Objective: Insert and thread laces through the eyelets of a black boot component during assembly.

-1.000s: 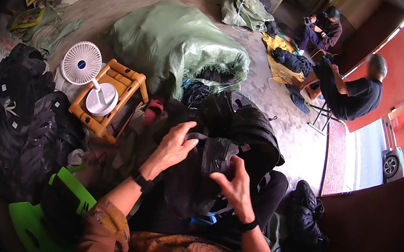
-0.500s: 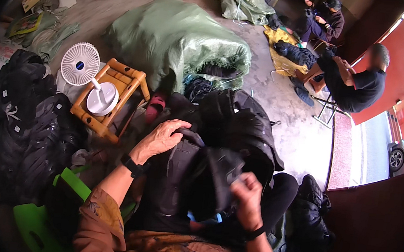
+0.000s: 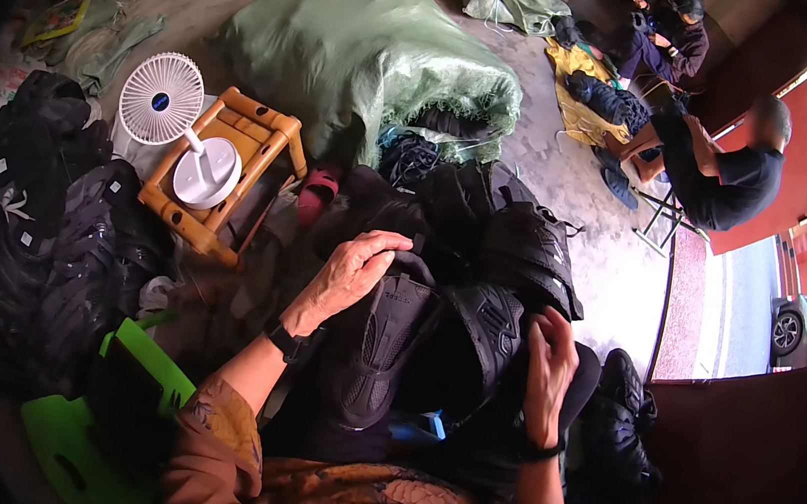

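A black padded garment (image 3: 412, 344) lies across my lap, spread over my knees. My left hand (image 3: 345, 275) rests on its upper left edge, fingers curled over the fabric. At the garment's right side my right hand (image 3: 546, 360) pinches a fold of it. Each wrist wears a dark band. More black padded pieces (image 3: 516, 236) are heaped just beyond my knees.
A pile of black garments (image 3: 35, 217) fills the left. A white fan (image 3: 164, 107) stands on a small wooden stool (image 3: 231, 180). A big green sack (image 3: 367, 56) lies ahead. A green plastic chair (image 3: 101, 416) is at my lower left. Two people (image 3: 717, 160) sit at the far right.
My left hand slid down onto the garment's left edge. My right hand moved right and lower to grip its side. The garment has been spread flatter on my lap.
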A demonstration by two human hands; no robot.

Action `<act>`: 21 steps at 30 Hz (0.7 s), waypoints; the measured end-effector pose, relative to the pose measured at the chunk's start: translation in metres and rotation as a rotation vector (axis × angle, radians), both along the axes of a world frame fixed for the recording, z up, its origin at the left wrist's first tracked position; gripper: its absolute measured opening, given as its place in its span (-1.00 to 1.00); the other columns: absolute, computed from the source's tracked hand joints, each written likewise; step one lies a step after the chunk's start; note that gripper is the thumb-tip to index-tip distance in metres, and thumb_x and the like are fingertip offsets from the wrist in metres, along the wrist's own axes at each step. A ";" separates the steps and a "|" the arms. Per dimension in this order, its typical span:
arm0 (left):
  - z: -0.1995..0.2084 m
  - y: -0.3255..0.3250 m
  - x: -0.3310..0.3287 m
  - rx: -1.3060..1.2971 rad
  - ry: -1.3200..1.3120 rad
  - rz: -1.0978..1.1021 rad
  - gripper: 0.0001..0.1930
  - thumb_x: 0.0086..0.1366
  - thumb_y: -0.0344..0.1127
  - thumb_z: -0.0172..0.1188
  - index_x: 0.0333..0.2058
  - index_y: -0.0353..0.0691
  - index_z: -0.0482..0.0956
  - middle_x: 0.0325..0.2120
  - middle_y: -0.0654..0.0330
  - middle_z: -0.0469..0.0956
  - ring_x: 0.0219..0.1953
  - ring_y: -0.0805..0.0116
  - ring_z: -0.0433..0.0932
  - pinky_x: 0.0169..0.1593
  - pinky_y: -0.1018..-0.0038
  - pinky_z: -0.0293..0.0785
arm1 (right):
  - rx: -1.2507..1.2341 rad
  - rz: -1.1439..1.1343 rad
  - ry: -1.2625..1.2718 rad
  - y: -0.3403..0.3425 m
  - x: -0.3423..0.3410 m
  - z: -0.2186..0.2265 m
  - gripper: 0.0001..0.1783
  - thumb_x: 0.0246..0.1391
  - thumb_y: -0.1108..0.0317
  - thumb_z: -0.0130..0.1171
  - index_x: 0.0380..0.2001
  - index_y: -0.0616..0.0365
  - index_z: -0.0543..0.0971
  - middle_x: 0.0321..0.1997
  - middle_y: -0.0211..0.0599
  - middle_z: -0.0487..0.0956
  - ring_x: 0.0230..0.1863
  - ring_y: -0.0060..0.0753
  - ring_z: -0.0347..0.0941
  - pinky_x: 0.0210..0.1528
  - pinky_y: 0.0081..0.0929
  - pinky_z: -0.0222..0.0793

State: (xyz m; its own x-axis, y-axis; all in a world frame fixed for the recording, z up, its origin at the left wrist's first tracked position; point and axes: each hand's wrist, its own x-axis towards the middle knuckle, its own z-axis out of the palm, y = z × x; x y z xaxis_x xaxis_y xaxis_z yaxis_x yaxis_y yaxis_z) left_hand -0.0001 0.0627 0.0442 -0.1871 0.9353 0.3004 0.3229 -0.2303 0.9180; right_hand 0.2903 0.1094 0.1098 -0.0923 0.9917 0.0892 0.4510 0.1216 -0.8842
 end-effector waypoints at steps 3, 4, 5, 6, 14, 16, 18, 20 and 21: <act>-0.001 0.004 0.007 0.066 0.116 0.043 -0.76 0.34 -0.47 -0.01 -0.09 -0.32 0.56 -0.07 0.07 0.58 0.02 0.18 0.54 0.10 0.41 0.42 | 0.609 0.058 -0.242 -0.044 -0.003 0.034 -0.56 -0.05 0.60 0.17 -0.02 0.26 0.50 -0.02 -0.02 0.54 0.02 -0.01 0.47 0.15 -0.26 0.34; 0.000 0.005 0.011 0.096 0.170 0.068 -0.75 0.32 -0.49 -0.03 -0.08 -0.32 0.55 -0.07 0.06 0.57 0.02 0.14 0.53 0.11 0.37 0.42 | 0.708 0.157 -0.137 -0.056 -0.006 0.030 -0.53 -0.11 0.54 0.24 -0.02 0.20 0.52 0.03 0.00 0.52 0.08 0.06 0.43 0.22 -0.13 0.27; 0.001 0.004 0.012 0.073 0.174 0.071 -0.74 0.32 -0.50 -0.05 -0.08 -0.32 0.54 -0.07 0.06 0.56 0.02 0.13 0.53 0.11 0.37 0.42 | 0.702 0.153 -0.139 -0.060 -0.014 0.026 -0.53 -0.11 0.54 0.24 -0.02 0.20 0.52 0.03 0.00 0.52 0.08 0.06 0.43 0.22 -0.13 0.27; 0.001 0.003 0.011 0.048 0.179 0.076 -0.73 0.32 -0.52 -0.06 -0.08 -0.31 0.54 -0.07 0.06 0.56 0.03 0.13 0.52 0.11 0.37 0.42 | 0.690 0.208 -0.350 -0.059 -0.025 0.020 -0.51 -0.13 0.51 0.25 -0.02 0.15 0.52 0.08 -0.01 0.48 0.12 0.10 0.39 0.23 -0.07 0.24; 0.019 0.006 0.003 -0.065 -0.051 -0.087 -0.70 0.35 -0.51 -0.13 -0.05 -0.32 0.54 -0.15 0.19 0.62 -0.13 0.53 0.53 0.01 0.61 0.37 | 0.140 0.028 -0.620 0.105 0.045 -0.125 -0.40 -0.06 0.56 -0.06 0.15 0.14 0.43 -0.07 0.23 0.55 0.01 0.27 0.45 0.05 -0.01 0.36; 0.007 0.011 0.004 -0.178 -0.126 -0.068 -0.70 0.35 -0.49 -0.11 -0.05 -0.31 0.55 -0.15 0.23 0.63 -0.11 0.54 0.52 0.03 0.61 0.37 | 0.229 0.130 -0.483 0.121 0.055 -0.130 -0.39 -0.07 0.58 -0.06 0.15 0.14 0.43 -0.04 0.24 0.53 0.05 0.27 0.43 0.05 0.00 0.35; -0.006 0.007 -0.005 -0.238 -0.238 -0.045 -0.72 0.35 -0.45 -0.07 -0.06 -0.30 0.57 -0.17 0.29 0.61 -0.11 0.59 0.50 0.03 0.60 0.37 | 0.125 0.148 -0.460 0.104 0.039 -0.115 -0.37 -0.07 0.59 -0.07 0.18 0.15 0.40 -0.01 0.25 0.52 0.06 0.29 0.42 0.06 -0.02 0.35; -0.013 0.010 -0.003 -0.243 -0.197 -0.041 -0.74 0.36 -0.41 -0.03 -0.06 -0.28 0.57 -0.21 0.34 0.60 -0.17 0.63 0.47 -0.03 0.62 0.37 | 0.309 0.159 -0.372 0.075 0.032 -0.096 -0.37 -0.01 0.57 -0.06 0.23 0.19 0.32 0.00 0.30 0.50 0.10 0.30 0.39 0.09 -0.08 0.33; -0.006 0.010 -0.001 -0.289 -0.171 -0.053 -0.75 0.36 -0.37 0.00 -0.06 -0.25 0.57 -0.29 0.39 0.57 -0.25 0.65 0.42 -0.11 0.64 0.35 | 0.081 0.119 -0.327 0.057 0.027 -0.077 -0.33 0.05 0.52 0.04 0.29 0.20 0.24 0.13 0.27 0.43 0.20 0.23 0.35 0.18 -0.14 0.29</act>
